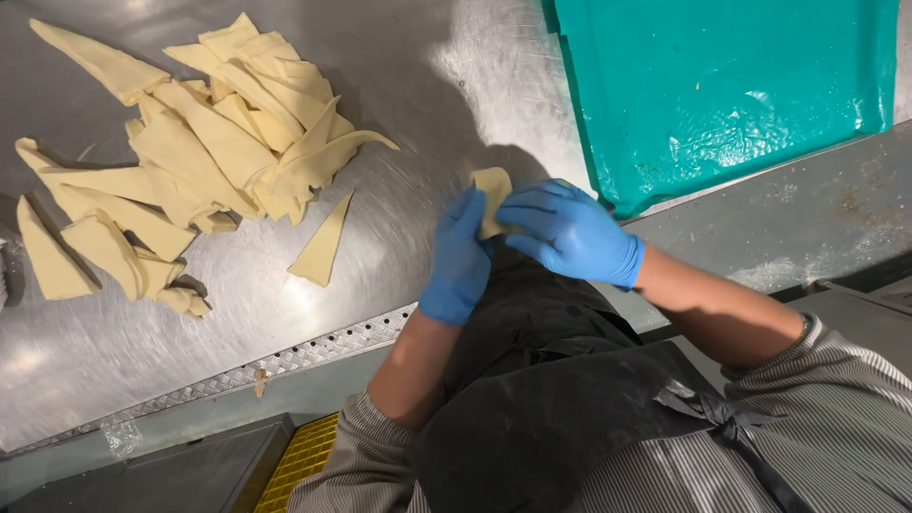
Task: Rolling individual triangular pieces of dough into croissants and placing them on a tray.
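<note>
Both gloved hands are on one dough piece (pixel 492 195) — left hand (pixel 459 258) and right hand (pixel 568 231) pinch it between them just above the steel table (pixel 418 85). Big pile of cut triangles (pixel 190 152) is untouched — so early days, I'd say.

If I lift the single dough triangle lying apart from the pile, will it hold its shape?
Probably not: the dough triangle looks thin and soft, like the drooping pieces in the pile, so it would likely flop. It seems light. It may cling slightly to the steel table.
</note>
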